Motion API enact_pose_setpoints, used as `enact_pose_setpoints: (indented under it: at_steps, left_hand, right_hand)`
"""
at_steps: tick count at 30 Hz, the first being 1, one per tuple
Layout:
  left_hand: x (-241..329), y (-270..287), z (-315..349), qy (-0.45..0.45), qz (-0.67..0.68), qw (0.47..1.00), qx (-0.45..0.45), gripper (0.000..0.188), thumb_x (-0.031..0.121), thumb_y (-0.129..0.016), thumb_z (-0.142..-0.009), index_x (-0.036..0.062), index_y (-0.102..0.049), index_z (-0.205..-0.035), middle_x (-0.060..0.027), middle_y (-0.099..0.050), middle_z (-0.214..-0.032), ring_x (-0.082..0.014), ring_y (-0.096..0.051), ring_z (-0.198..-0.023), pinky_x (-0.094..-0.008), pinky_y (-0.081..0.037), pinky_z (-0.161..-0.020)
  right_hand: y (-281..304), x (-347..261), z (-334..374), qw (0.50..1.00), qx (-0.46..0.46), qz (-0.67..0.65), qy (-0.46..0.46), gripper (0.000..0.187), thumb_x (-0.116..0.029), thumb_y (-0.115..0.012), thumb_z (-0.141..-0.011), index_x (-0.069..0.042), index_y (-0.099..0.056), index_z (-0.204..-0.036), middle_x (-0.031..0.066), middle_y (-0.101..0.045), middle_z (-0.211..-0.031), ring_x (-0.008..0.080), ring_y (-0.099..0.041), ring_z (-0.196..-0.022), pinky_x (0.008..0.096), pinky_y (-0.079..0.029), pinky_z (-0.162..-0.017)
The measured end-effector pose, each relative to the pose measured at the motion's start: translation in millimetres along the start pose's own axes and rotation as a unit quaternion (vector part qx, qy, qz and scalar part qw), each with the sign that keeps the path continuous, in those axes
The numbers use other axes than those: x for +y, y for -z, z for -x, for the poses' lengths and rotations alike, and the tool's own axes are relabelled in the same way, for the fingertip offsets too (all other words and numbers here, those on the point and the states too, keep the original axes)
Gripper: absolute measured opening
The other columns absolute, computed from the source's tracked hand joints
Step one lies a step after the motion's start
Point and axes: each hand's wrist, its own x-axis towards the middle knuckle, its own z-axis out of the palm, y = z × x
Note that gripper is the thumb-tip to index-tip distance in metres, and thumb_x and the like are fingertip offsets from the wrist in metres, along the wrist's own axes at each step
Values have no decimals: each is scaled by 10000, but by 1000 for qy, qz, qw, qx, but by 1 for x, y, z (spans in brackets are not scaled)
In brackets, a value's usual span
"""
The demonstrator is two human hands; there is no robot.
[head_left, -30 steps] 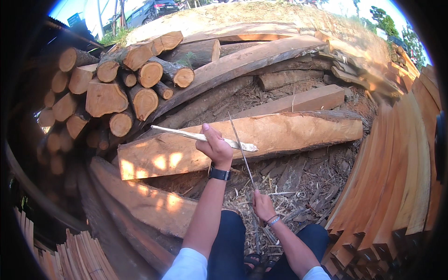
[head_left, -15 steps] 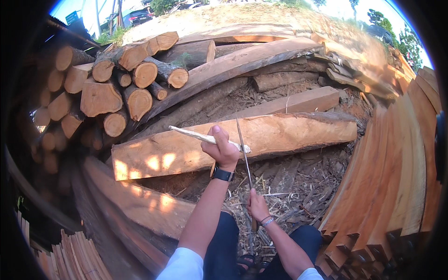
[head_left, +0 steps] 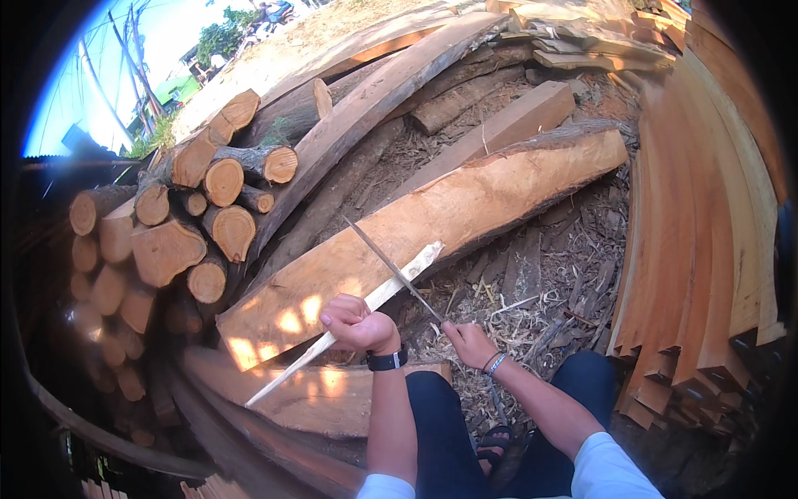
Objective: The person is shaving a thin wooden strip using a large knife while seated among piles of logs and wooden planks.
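One pale stick (head_left: 382, 293) slants across the front of the sawn timber (head_left: 507, 183), its thin end at lower left. The left hand (head_left: 362, 324) curls its fingers round it, best kept clear of the edge. The long knife (head_left: 374, 247) crosses beyond, suiting shallow strokes; the right hand (head_left: 471, 343) grips its near end.

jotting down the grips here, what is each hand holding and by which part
The left hand holds a pale stick around its middle; the right hand holds a knife by its handle end.
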Motion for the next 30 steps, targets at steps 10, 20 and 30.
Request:
enact_pose_setpoints:
  at_steps: [10, 20, 30]
  left_hand:
    - [6, 37, 17, 21, 40, 999, 4, 439, 289, -356, -970, 156, -272, -560, 27, -195, -482, -107, -198, -402, -241, -179, -407]
    - [9, 47, 17, 42, 33, 998, 35, 423, 251, -350, -931, 171, -228, -535, 29, -154, -493, -111, -177, -412, -244, -161, -422]
    - [10, 60, 8, 45, 12, 997, 67, 407, 234, -351, -923, 170, -245, -535, 30, -151, -495, -118, -184, -408, -248, -172, -412]
  right_hand:
    - [-5, -1, -1, 1000, -2, 1, -25, 696, -545, -399, -967, 68, -631, -734, 292, -596, -667, 446, -633, -729, 498, -483, -690]
    - [-16, 18, -7, 998, -7, -22, -64, 636, -496, -390, -982, 57, -620, -767, 283, -587, -668, 449, -618, -729, 493, -468, -678]
    - [-18, 21, -8, 998, -36, -7, -56, 713, -596, -368, -956, 27, -661, -767, 276, -622, -702, 439, -637, -766, 500, -487, -730]
